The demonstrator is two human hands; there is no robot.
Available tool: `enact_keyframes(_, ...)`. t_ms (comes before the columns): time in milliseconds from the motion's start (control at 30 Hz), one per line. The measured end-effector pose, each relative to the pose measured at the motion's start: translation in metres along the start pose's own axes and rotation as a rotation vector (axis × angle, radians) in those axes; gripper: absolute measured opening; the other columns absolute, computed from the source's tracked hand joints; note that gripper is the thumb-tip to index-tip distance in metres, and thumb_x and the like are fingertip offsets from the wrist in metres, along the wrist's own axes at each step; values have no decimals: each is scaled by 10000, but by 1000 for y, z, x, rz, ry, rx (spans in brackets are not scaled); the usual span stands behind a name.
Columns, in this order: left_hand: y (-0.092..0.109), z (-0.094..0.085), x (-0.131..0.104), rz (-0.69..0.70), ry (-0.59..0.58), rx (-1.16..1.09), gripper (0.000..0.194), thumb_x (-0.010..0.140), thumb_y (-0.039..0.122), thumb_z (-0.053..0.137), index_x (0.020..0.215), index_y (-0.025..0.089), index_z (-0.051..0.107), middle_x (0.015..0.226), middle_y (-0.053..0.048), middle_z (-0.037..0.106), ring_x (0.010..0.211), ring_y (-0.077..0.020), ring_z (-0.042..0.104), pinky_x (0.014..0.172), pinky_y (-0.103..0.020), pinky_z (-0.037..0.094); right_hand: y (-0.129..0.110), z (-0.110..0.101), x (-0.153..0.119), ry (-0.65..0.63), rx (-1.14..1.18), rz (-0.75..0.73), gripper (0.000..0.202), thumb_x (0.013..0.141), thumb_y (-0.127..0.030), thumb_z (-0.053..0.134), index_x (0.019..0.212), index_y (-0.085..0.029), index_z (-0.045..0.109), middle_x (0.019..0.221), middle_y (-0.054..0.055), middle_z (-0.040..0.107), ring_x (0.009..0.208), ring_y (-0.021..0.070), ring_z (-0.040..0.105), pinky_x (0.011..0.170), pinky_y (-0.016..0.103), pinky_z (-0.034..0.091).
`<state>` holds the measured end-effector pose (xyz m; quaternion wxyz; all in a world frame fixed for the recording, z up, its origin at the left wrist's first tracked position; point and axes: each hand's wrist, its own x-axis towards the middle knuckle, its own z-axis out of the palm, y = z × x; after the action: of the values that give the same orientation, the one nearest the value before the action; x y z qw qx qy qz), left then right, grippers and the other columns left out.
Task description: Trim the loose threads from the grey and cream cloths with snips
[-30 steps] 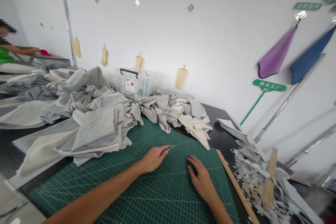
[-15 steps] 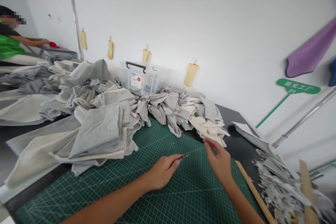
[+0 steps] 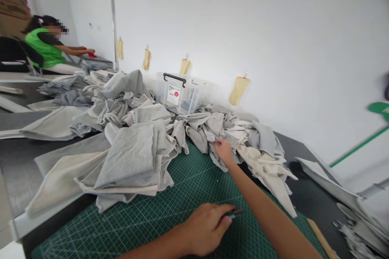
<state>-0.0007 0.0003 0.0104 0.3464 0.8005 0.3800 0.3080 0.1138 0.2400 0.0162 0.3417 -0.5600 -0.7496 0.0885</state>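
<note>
Our left hand (image 3: 209, 226) is at lower center of the frame, fingers curled closed around a small blue-and-dark tool (image 3: 233, 213), its tip pointing right, over the green cutting mat (image 3: 146, 224). Our right hand (image 3: 224, 150) is near frame center, fingers drawn together at the grey cloth pile (image 3: 199, 139) on the mat's far edge; we can't tell if it has a firm grip on a piece. We've got a folded grey cloth stack (image 3: 127, 156) left of center, partly over the mat. Clear plastic bin (image 3: 182, 95) sits behind the pile, upper middle. Wooden strip (image 3: 320, 236) lies lower right, along the mat's edge on the black tabletop (image 3: 296, 147). Co-worker in a green vest (image 3: 42, 48) is at upper left.
</note>
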Motion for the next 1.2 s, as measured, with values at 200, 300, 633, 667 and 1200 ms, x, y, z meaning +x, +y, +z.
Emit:
enact_keyframes(200, 0, -2, 0, -2, -11, -16, 404, 984, 339, 317, 1345, 251, 475, 1254, -54, 621, 1120, -226, 586, 974, -385, 436, -14, -65, 29, 380, 183, 42, 342, 825, -409, 412, 888, -153, 630, 873, 115, 684, 819, 266, 575, 766, 390, 425)
enact_keyframes(300, 0, 0, 0, -20, 3, -44, 409, 981, 363, 325, 1338, 249, 491, 1261, -56, 615, 1131, -226, 572, 984, -385, 417, -31, -123, 33, 476, 262, -15, 364, 835, -462, 435, 970, -173, 610, 940, 84, 672, 877, 244, 568, 808, 384, 430)
enact_keyframes(633, -28, 19, 12, -182, 184, -606, 467, 900, 484, 473, 1235, 183, 595, 740, -2, 574, 588, -103, 493, 529, -215, 410, -80, -271, -111, 296, 687, 85, 359, 784, -457, 624, 1071, -240, 626, 879, 47, 720, 815, 240, 678, 710, 367, 537)
enact_keyframes(667, -30, 21, 14, -197, 186, -638, 501, 898, 498, 461, 1254, 162, 571, 668, 26, 505, 510, -82, 421, 452, -189, 344, -81, -274, -133, 267, 694, 128, 383, 784, -464, 624, 1093, -238, 624, 871, 55, 726, 812, 248, 684, 697, 369, 543)
enact_keyframes(1200, -29, 9, 1, -230, 362, -755, 581, 826, 551, 509, 1237, 141, 493, 613, 91, 326, 406, -41, 220, 369, -160, 179, -83, -191, -333, -184, 1168, 630, 343, 721, -420, 695, 997, -216, 685, 906, 66, 744, 866, 260, 689, 790, 368, 513)
